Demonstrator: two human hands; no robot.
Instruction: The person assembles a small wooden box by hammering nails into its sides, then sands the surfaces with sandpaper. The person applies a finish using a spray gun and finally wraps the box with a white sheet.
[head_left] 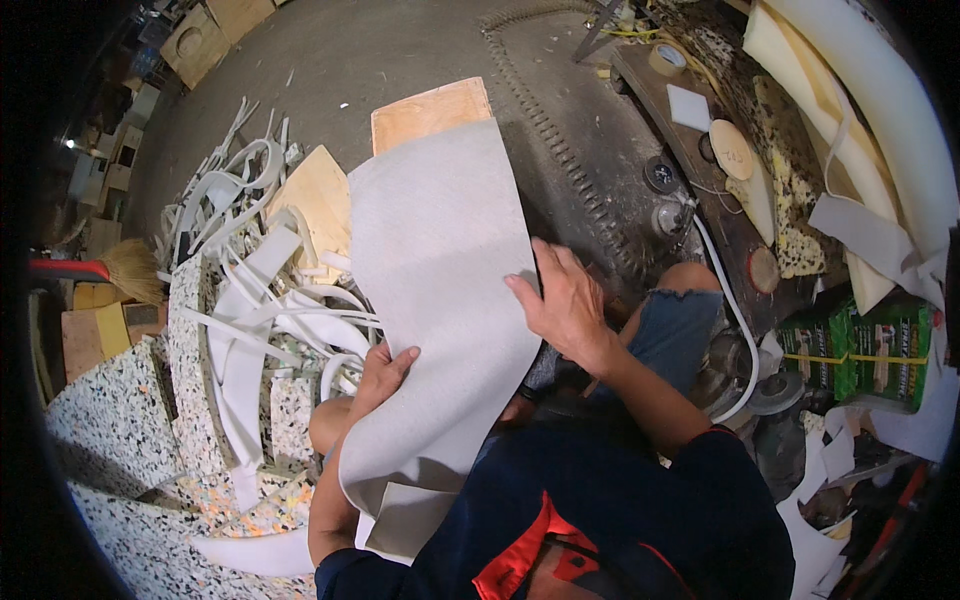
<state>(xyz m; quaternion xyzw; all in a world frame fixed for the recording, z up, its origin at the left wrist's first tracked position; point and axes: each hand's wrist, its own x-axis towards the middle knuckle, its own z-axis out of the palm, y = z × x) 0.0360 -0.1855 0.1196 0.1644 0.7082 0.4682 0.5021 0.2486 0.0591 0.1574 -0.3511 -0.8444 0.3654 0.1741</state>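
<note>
A long light-grey sheet [440, 230], with a felt-like look, stretches away from my lap. Its far part covers most of a wooden board [430, 112], whose end sticks out beyond it. Toward my body the sheet curls up and over. My left hand [380, 378] pinches the left edge, thumb on top and the other fingers partly hidden below. On the right edge, my right hand [570, 308] has its thumb over the sheet and its fingers along the side, closed on that edge. A smaller pale piece [408, 518] lies under the curled near end.
White offcut strips [250, 180] and speckled foam blocks [115, 430] pile up on my left, near a red-handled brush [130, 270]. To the right stands a low bench [660, 110] with a tape roll [667, 60]. A coiled hose [560, 150] crosses the floor; green cans [880, 355] stand lower right.
</note>
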